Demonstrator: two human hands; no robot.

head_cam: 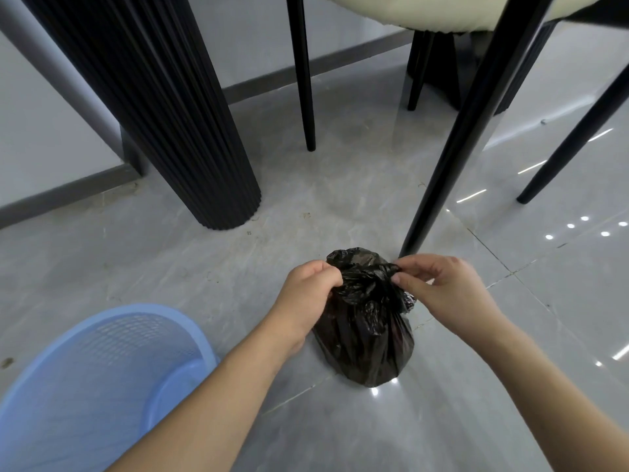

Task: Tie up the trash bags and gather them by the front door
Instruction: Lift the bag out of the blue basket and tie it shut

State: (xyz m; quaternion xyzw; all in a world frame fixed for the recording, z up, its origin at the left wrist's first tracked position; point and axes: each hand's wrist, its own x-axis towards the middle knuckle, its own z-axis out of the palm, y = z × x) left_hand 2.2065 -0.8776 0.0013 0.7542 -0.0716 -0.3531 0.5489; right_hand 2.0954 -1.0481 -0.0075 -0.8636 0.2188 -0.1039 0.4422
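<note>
A small black trash bag (366,338) stands on the grey tiled floor, bulging at the bottom and gathered at the top. My left hand (306,294) grips the bunched plastic on the bag's left side. On the right side, my right hand (442,287) pinches a twisted strand of the bag's neck between thumb and fingers. The two hands pull the plastic apart at the top, where a knot sits. No front door is in view.
A light-blue mesh waste basket (102,379) lies at the lower left. A black fluted table pedestal (190,148) rises behind. Thin black chair legs (452,137) stand just behind the bag, under a cream seat (425,11).
</note>
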